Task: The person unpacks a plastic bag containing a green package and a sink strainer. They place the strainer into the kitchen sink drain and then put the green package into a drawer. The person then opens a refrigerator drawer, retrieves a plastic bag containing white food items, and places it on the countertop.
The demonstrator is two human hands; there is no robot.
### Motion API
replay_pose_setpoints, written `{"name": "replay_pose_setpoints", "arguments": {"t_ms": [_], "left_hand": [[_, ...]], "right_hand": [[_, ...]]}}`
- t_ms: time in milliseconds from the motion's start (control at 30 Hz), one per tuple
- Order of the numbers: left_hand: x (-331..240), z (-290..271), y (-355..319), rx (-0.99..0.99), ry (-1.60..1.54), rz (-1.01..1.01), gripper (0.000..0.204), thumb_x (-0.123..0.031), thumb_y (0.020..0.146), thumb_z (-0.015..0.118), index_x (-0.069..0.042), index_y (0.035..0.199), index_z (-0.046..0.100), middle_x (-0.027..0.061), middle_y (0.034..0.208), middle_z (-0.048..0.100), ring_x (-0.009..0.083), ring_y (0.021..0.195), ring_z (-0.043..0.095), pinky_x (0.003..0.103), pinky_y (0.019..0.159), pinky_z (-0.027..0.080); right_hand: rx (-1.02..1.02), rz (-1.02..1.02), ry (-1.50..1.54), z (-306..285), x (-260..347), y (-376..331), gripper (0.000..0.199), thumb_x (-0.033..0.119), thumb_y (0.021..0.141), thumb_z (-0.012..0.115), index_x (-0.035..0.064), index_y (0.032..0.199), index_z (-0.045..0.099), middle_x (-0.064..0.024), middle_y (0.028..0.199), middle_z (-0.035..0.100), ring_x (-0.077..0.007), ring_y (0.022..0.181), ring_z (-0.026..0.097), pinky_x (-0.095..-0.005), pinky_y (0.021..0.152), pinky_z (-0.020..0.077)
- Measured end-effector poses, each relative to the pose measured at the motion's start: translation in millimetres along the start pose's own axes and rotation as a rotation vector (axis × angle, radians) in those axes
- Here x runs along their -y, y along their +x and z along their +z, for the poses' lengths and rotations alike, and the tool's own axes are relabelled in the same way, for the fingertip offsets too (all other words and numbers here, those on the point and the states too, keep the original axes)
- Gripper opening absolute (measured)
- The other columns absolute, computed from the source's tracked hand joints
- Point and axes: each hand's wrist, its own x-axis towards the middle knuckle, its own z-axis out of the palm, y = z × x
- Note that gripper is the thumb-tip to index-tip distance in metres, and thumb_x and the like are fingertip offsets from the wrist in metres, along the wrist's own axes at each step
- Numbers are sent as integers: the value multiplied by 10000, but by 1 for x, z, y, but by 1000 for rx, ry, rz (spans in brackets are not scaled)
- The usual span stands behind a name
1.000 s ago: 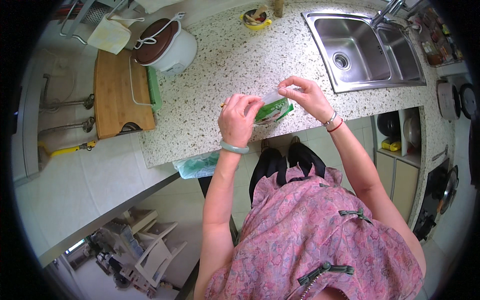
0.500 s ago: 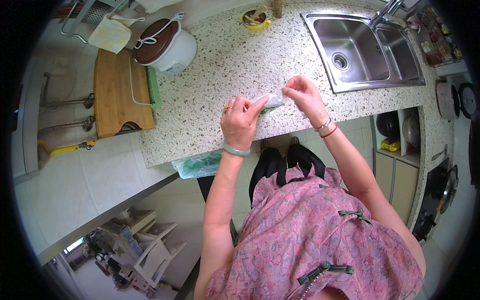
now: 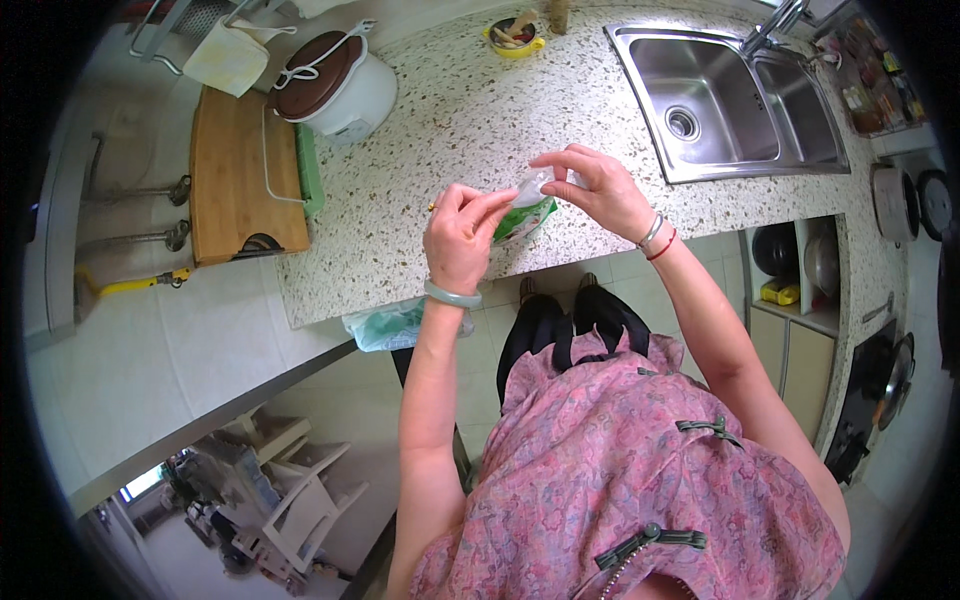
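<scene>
So right now I'm looking down at both hands working a small green and white packet [image 3: 524, 212], sitting just above the middle of the frame, over the front edge of the speckled counter [image 3: 440, 130]. Compared with a second ago, the packet is coming up off the counter. Back then it was lying more or less flat with the hands pressing on it; now it's being held up between the two hands, and its top end is pointing toward the upper right.

The left hand [image 3: 462, 238] is curling in on the packet's lower left side, thumb and first fingers pinched shut on it, the other fingers folded loosely. The right hand [image 3: 590, 185] is pinching the pale top corner with thumb and forefinger, the rest of its fingers fanning out a bit above. Both grips look tight, and the hands are sitting closer together than before, so my read is that the top is getting pulled at or torn. I can't tell if it's actually open yet, since the fingers are covering that bit.

Other stuff around: a double steel sink [image 3: 730, 100] in the upper right, a white rice cooker [image 3: 335, 85] with a brown lid in the upper left, a wooden cutting board [image 3: 235, 175] beside it, and a small yellow bowl [image 3: 515, 38] at the top centre. A greenish plastic bag [image 3: 395, 325] is hanging off the counter edge, just below the left wrist.
</scene>
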Motion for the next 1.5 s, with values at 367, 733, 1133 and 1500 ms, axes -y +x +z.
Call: {"name": "replay_pose_setpoints", "arguments": {"t_ms": [367, 733, 1133, 1500], "left_hand": [[11, -3, -4, 59, -205, -206, 265, -236, 801, 731, -123, 1040, 707, 27, 909, 630, 150, 761, 609, 263, 700, 493], [49, 19, 6, 2, -240, -549, 176, -233, 824, 709, -67, 881, 722, 18, 744, 679, 77, 604, 555, 252, 561, 438], [123, 22, -16, 8, -569, -519, 200, -137, 888, 647, -28, 1055, 657, 8, 867, 648, 77, 764, 568, 239, 704, 472], [81, -10, 0, 239, -334, -171, 138, -156, 913, 592, -21, 928, 619, 68, 924, 588, 164, 813, 561, 293, 698, 458]], "right_hand": [[-48, 217, 289, 31, -16, -2, 213, 227, 878, 663, 15, 892, 644, -51, 790, 633, -117, 741, 580, -280, 679, 479], [-174, 533, 725, 45, -21, 7, 306, 282, 901, 626, 55, 1106, 616, 16, 856, 601, -57, 777, 564, -213, 637, 479], [-123, 494, 185, 66, -37, -3, 227, 221, 858, 642, 55, 1012, 661, -44, 776, 593, -177, 742, 593, -291, 701, 492], [-133, 33, -208, 68, -32, 1, 72, 68, 845, 612, 38, 893, 656, -118, 803, 599, -278, 723, 603, -350, 669, 492]]}}
